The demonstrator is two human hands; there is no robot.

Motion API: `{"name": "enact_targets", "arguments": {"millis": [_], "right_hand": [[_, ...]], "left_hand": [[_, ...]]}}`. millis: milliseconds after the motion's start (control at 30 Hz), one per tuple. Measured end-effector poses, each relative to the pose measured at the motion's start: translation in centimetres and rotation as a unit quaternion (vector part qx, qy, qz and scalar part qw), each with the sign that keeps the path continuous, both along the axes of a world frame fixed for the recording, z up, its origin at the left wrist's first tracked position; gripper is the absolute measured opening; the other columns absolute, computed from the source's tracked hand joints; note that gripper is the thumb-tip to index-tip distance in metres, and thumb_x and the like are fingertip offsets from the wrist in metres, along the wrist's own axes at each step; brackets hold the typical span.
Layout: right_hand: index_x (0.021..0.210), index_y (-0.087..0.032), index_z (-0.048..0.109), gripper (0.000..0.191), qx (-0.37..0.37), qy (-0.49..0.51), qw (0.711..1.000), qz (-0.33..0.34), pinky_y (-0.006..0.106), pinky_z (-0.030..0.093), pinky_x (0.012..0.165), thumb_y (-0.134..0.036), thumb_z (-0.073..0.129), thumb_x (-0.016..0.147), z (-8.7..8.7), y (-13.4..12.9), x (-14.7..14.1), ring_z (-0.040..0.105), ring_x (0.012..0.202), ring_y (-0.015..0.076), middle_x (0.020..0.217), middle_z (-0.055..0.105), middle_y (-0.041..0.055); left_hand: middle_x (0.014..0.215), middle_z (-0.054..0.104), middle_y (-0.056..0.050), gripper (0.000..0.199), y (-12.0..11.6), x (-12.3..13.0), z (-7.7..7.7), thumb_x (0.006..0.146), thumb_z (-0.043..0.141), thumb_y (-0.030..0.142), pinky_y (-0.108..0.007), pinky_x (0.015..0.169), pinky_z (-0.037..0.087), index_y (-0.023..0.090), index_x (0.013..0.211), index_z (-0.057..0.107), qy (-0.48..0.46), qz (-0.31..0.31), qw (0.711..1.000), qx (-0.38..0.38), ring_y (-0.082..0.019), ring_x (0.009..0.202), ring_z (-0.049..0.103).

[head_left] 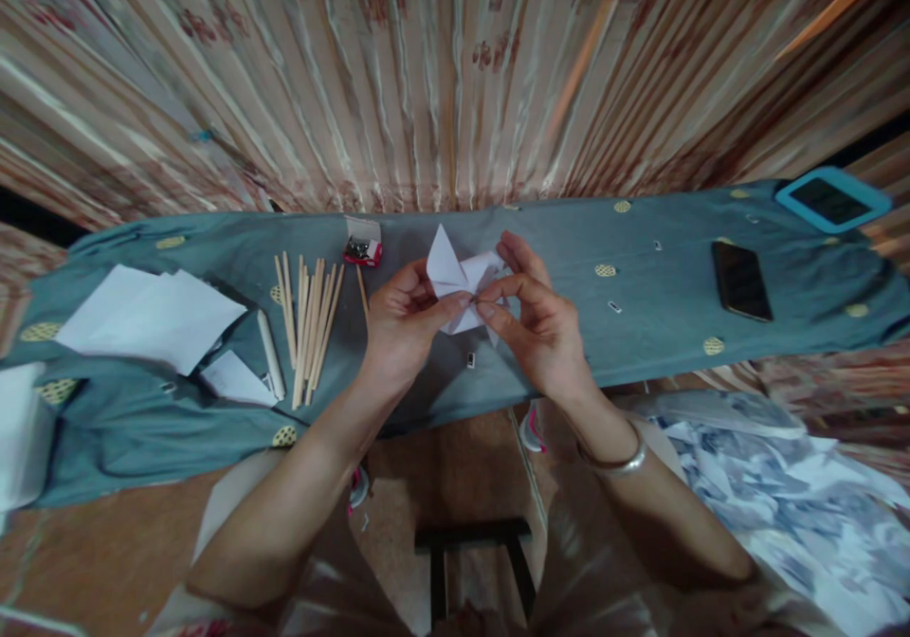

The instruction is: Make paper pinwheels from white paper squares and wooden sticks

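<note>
Centrally, a folded white paper shape (pixel 445 267) held above the teal cloth-covered counter (pixel 668 300)

A pleated beige curtain with reddish print (pixel 427 78) hangs close along the counter's far edge. From the left end come a white rounded block (pixel 21 438), loose white paper sheets (pixel 146 319), a smaller white paper piece (pixel 238 378), a slim white rod (pixel 270 354) and thin pale wooden sticks (pixel 307 324), with little room among them. Next, near the far edge, sits an open red-and-white box (pixel 366 256) of small dark bits. The left hand (pixel 394 334) has its fingers grasping the paper shape's left side; the right hand (pixel 540 329) pinches at its middle between thumb and forefinger. Whether something tiny is pinched too, I cannot tell. The near edge passes beneath both arms. Rightward, a broad stretch of cloth reaches to a black rectangular phone (pixel 741 282), then a blue-framed tablet (pixel 831 199) at the far right corner. Below the near edge there lies a crumpled blue-and-white heap (pixel 789 514).
</note>
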State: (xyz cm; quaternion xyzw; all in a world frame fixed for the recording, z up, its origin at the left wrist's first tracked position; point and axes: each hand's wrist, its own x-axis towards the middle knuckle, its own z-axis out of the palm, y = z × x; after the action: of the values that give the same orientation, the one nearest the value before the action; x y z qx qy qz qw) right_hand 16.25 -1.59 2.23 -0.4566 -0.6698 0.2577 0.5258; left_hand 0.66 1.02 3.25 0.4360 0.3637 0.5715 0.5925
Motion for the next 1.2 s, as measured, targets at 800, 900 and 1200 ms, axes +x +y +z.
{"name": "enact_targets", "arguments": {"millis": [800, 900, 1200], "right_hand": [[0.082, -0.026, 0.072, 0.022, -0.132, 0.2, 0.969, 0.061, 0.047, 0.028, 0.122, -0.046, 0.08, 0.077, 0.7, 0.1, -0.1, 0.044, 0.142, 0.0271, 0.149, 0.051, 0.0017], [0.081, -0.026, 0.072, 0.021, -0.133, 0.204, 0.968, 0.059, 0.046, 0.027, 0.123, -0.045, 0.08, 0.077, 0.8, 0.1, 0.0, 0.044, 0.143, 0.0269, 0.149, 0.052, 0.0017], [0.081, -0.026, 0.071, 0.022, -0.13, 0.219, 0.965, 0.067, 0.047, 0.028, 0.123, -0.044, 0.082, 0.076, 1.0, 0.0, 0.1, 0.043, 0.143, 0.0274, 0.148, 0.052, 0.0018]], "left_hand": [[0.083, 0.078, 0.0, 0.032, 0.2, 0.1, -0.3, 0.061, 0.088, 0.023, -0.028, 0.071, 0.059, 0.019, 0.087, 0.071, -0.013, -0.009, 1.0, 0.013, -0.018, 0.075, 0.074], [0.086, 0.078, -0.001, 0.033, 0.2, 0.1, -0.2, 0.061, 0.087, 0.022, -0.03, 0.074, 0.059, 0.019, 0.09, 0.071, -0.017, -0.008, 1.0, 0.01, -0.019, 0.078, 0.074], [0.084, 0.078, 0.0, 0.038, 0.2, 0.1, -0.2, 0.061, 0.088, 0.022, -0.029, 0.072, 0.059, 0.019, 0.094, 0.07, -0.019, -0.002, 1.0, 0.01, -0.018, 0.075, 0.074]]}}
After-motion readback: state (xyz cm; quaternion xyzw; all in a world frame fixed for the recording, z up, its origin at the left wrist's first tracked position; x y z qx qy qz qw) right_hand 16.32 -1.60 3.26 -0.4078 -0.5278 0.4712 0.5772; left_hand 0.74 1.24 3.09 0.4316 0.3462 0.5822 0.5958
